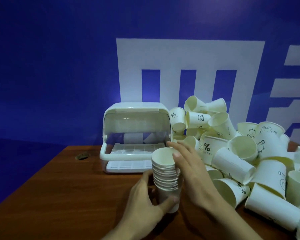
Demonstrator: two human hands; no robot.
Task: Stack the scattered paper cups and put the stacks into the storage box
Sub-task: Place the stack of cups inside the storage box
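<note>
A stack of white paper cups (164, 174) stands upright above the wooden table, a little in front of the storage box. My left hand (145, 203) grips the lowest cup, thumb across its front. My right hand (189, 168) sits beside the stack's top with fingers straight; its thumb touches the rim. The white storage box (135, 135) stands behind, its clear curved lid raised and its grid floor bare. A big heap of loose paper cups (241, 153) with cartoon prints fills the right side.
The wooden table (59, 187) has a small dark hole (82, 156) left of the box. A blue wall with white characters rises right behind the table. The cup heap leans against the box's right side.
</note>
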